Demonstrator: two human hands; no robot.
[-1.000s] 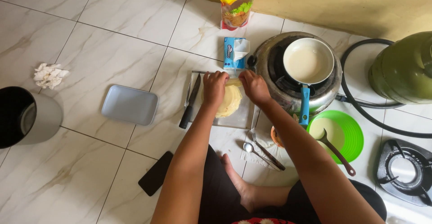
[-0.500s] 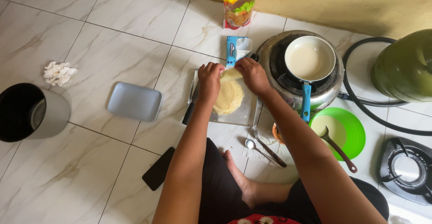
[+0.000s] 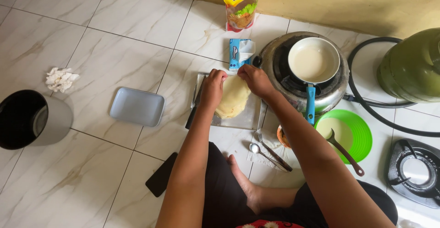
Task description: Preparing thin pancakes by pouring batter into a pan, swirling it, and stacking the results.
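Looking down from the head view, I see both hands at the far edge of a pale yellow crepe (image 3: pixel 233 97) that lies on a shiny metal tray (image 3: pixel 250 117) on the tiled floor (image 3: pixel 114 49). My left hand (image 3: pixel 213 88) pinches the crepe's far left edge, fingers curled narrow on it. My right hand (image 3: pixel 256 80) pinches the far right edge the same way, just beside the stove.

Right of the tray, a round metal stove (image 3: pixel 334 95) carries a white pan (image 3: pixel 314 59) with a blue handle; a thin pale layer coats the pan's inside. Nearer me, a green bowl (image 3: pixel 360 134) holds pale batter with a dark ladle (image 3: pixel 346 151) resting in it. A small orange cup (image 3: pixel 282 137) sits between tray and bowl, mostly hidden by my forearm; I cannot tell its contents. A spoon (image 3: pixel 256 148) lies on a cloth below it.

Beyond the tray, a small blue carton (image 3: pixel 237 53) stands open, and a yellow pouch (image 3: pixel 241 3) leans at the wall. Left of the tray sits a pale blue dish (image 3: pixel 137 106), nothing in it. Far left is a black bin (image 3: pixel 23 118), its inside dark, with crumpled tissue (image 3: pixel 60 79) near it. A green gas cylinder (image 3: pixel 412 65) stands far right.
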